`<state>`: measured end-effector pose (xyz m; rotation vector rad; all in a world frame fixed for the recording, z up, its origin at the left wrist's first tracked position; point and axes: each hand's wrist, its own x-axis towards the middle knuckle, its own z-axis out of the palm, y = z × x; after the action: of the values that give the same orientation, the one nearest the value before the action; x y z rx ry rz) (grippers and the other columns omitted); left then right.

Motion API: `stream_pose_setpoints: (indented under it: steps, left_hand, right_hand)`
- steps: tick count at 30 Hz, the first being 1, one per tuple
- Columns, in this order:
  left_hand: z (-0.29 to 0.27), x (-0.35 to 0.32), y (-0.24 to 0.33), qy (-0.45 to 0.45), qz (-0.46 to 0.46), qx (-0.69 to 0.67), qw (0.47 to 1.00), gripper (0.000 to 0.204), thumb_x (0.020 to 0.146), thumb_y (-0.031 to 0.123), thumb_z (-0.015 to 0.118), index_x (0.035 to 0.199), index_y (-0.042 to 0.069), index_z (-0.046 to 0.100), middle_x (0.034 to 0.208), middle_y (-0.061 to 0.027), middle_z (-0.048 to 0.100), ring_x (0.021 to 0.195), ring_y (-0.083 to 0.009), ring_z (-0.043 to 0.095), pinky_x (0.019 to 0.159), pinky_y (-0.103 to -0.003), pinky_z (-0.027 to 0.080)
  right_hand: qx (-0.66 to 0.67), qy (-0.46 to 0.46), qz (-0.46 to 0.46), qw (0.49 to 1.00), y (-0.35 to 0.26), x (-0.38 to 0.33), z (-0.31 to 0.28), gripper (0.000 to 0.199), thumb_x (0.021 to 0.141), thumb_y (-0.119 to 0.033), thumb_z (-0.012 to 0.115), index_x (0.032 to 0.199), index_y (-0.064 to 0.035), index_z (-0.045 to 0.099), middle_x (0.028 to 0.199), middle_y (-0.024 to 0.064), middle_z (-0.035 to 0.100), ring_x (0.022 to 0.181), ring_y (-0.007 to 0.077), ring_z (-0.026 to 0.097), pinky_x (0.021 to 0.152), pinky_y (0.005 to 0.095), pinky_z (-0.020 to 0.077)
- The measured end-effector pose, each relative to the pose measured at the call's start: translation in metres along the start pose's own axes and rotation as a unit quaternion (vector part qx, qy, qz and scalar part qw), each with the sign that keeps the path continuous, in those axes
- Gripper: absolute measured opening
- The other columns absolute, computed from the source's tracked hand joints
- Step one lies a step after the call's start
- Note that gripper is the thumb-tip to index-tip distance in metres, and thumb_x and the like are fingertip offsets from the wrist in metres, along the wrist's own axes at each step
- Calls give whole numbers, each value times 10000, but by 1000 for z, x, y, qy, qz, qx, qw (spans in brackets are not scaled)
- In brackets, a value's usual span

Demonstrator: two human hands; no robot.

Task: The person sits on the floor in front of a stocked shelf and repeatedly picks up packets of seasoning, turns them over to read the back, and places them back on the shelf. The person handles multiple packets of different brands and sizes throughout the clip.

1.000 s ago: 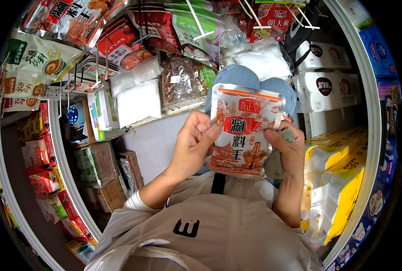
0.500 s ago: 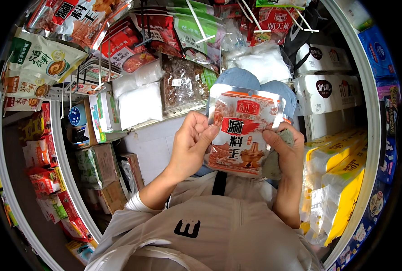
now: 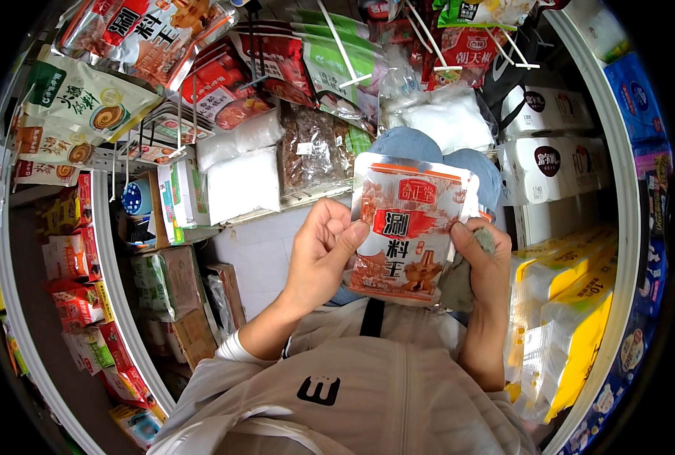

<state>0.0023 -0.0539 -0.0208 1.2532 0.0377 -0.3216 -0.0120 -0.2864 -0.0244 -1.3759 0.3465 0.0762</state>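
Note:
A red and white seasoning pouch (image 3: pixel 405 227) with silver edges is held upright in front of my knees, its printed front toward me. My left hand (image 3: pixel 326 250) is closed on the pouch's left edge, thumb on the front. On the opposite side, my right hand (image 3: pixel 483 254) pinches the right edge between thumb and fingers. A grey-green cloth (image 3: pixel 456 283) is bunched in that same hand, hanging down beside and partly behind the pouch. The fingers behind the pouch are hidden.
Seasoning pouches (image 3: pixel 144 38) hang from metal hooks (image 3: pixel 342 45) ahead. Bags of white granules (image 3: pixel 244 182) and a bag of dark dried goods (image 3: pixel 314 148) lie on the low shelf. Paper roll packs (image 3: pixel 553 167) and yellow packages (image 3: pixel 572 303) stand at right; small packets (image 3: pixel 72 258) fill the left shelf.
The pouch has turned slightly in my hands, and the glare on its front has shifted. My right hand has moved a little lower along its edge. The whole view has shifted slightly.

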Motion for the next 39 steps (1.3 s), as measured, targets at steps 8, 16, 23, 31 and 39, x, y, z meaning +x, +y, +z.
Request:
stream_pose_setpoints:
  steps: [8, 16, 23, 31, 39]
  left_hand:
    - [11, 12, -8, 30, -38, -149, 988, 366, 1068, 339, 377, 1244, 29, 459, 1200, -133, 625, 1060, -163, 571, 954, -346, 429]
    - [-5, 41, -64, -157, 97, -472, 862, 387, 955, 422, 483, 953, 39, 541, 791, -83, 527, 765, -223, 467, 758, -356, 389]
    - [-10, 35, -48, -146, 76, -449, 878, 336, 954, 399, 496, 896, 69, 521, 764, -79, 519, 763, -219, 486, 735, -350, 412]
    - [-47, -7, 43, -78, 121, -170, 975, 369, 921, 105, 660, 1248, -25, 551, 1162, -124, 654, 1023, -178, 634, 899, -348, 504]
    - [-64, 8, 138, 191, 312, 23, 931, 224, 950, 106, 638, 1134, -21, 629, 1060, -83, 703, 918, -120, 658, 815, -286, 532]
  right_hand:
    - [-278, -74, -370, 883, -24, -24, 41, 173, 688, -24, 720, 859, -37, 700, 744, 61, 659, 609, 136, 595, 560, 246, 441]
    - [-387, -166, -458, 783, -11, -52, 104, 334, 665, -142, 760, 984, -60, 704, 738, 3, 576, 579, 166, 557, 490, 310, 428]
    - [-361, -210, -405, 814, -18, -48, 101, 283, 672, -62, 749, 949, -42, 697, 762, 30, 615, 606, 184, 574, 510, 302, 446]
    - [-191, -94, -305, 928, -61, -20, 86, 103, 765, 24, 769, 814, 10, 679, 722, 118, 676, 596, 219, 648, 559, 288, 494]
    - [-193, -73, -318, 925, -67, -8, 99, 103, 769, 36, 745, 860, 16, 701, 772, 118, 695, 678, 193, 660, 649, 278, 505]
